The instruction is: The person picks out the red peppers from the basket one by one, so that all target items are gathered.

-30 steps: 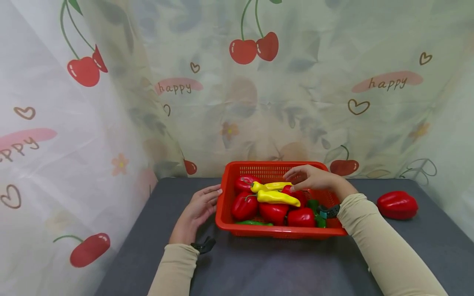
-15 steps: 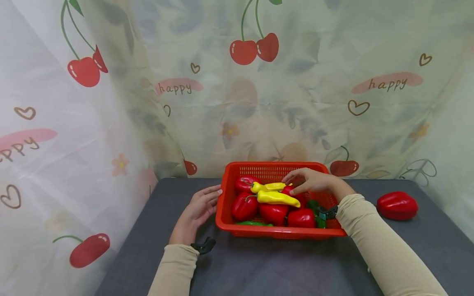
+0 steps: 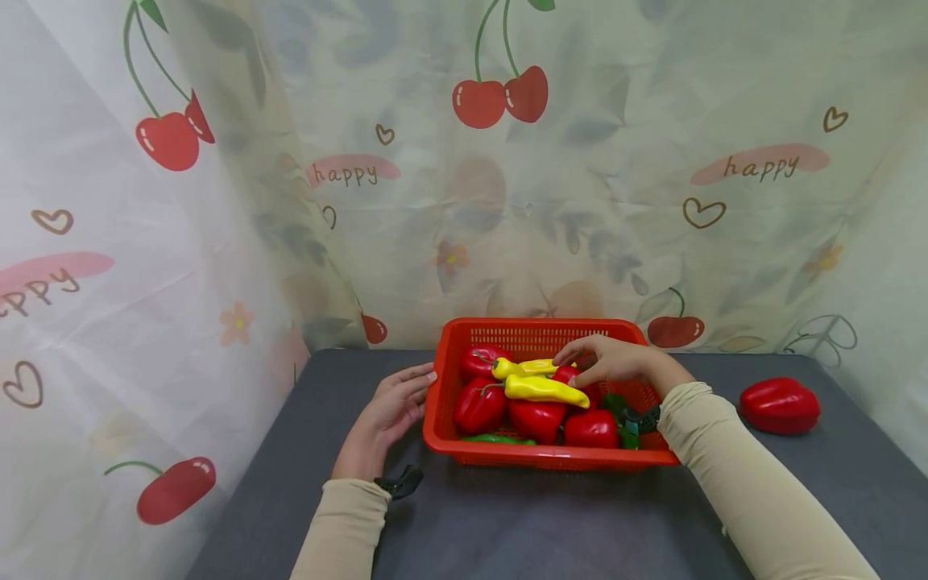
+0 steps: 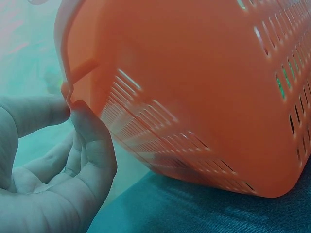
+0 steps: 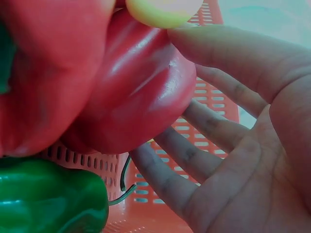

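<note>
An orange-red perforated plastic basket (image 3: 558, 457) stands on the dark table, filled with peppers. At its left end, my left hand (image 3: 391, 407) pinches the rim between thumb and fingers, as the left wrist view shows on the basket wall (image 4: 209, 87). My right hand (image 3: 616, 361) reaches inside the basket and grips a red bell pepper (image 5: 146, 87), thumb near its top and fingers around its far side. Two long yellow peppers, the nearer one (image 3: 544, 390) and the farther one (image 3: 532, 367), lie on top of the pile. The gripped pepper is partly hidden in the head view.
Other red bell peppers (image 3: 480, 405) fill the basket's left and middle. A green pepper (image 5: 53, 196) lies lower at the right, and a slim green pepper (image 3: 500, 439) along the front. One red bell pepper (image 3: 779, 406) sits on the table (image 3: 551, 524) right of the basket.
My right hand has sunk slightly lower into the pile, its fingers closing in around the red bell pepper. The left hand and basket stay put.
</note>
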`<state>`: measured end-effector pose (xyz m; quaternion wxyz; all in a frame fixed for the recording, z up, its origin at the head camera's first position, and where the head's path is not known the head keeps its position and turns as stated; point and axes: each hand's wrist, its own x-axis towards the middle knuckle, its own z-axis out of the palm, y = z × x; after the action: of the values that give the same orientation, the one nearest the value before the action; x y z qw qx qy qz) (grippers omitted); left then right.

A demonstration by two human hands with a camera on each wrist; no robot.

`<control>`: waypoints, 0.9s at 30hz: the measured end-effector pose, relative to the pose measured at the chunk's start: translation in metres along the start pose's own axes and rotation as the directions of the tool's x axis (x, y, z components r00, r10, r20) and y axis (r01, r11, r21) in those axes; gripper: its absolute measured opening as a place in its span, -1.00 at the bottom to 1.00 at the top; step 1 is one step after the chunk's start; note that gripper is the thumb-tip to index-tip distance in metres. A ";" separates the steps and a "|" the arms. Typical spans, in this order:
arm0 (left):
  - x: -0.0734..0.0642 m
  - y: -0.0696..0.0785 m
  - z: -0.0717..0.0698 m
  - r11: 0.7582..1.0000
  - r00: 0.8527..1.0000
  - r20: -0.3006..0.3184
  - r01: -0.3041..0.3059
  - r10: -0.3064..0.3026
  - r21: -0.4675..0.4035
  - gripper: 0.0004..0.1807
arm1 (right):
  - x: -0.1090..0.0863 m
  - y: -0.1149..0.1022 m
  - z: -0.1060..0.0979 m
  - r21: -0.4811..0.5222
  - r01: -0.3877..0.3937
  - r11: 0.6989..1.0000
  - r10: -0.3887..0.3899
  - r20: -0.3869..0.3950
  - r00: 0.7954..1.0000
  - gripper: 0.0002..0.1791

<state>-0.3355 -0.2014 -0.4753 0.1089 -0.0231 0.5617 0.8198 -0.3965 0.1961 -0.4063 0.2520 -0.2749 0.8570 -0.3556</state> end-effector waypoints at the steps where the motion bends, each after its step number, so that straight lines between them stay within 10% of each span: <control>1: 0.000 0.000 0.000 1.000 1.000 0.002 0.000 0.000 0.003 -0.51 | 0.000 0.000 0.000 0.000 -0.002 1.000 0.002 0.000 1.000 -0.40; 27: 0.002 -0.002 -0.002 1.000 1.000 0.022 -0.017 0.018 -0.007 -0.53 | 0.002 0.005 0.000 0.031 -0.044 0.999 0.044 0.007 0.999 -0.40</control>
<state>-0.3369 -0.2020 -0.4783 0.1079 -0.0095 0.5579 0.8228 -0.3993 0.1982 -0.4102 0.2665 -0.2532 0.8564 -0.3625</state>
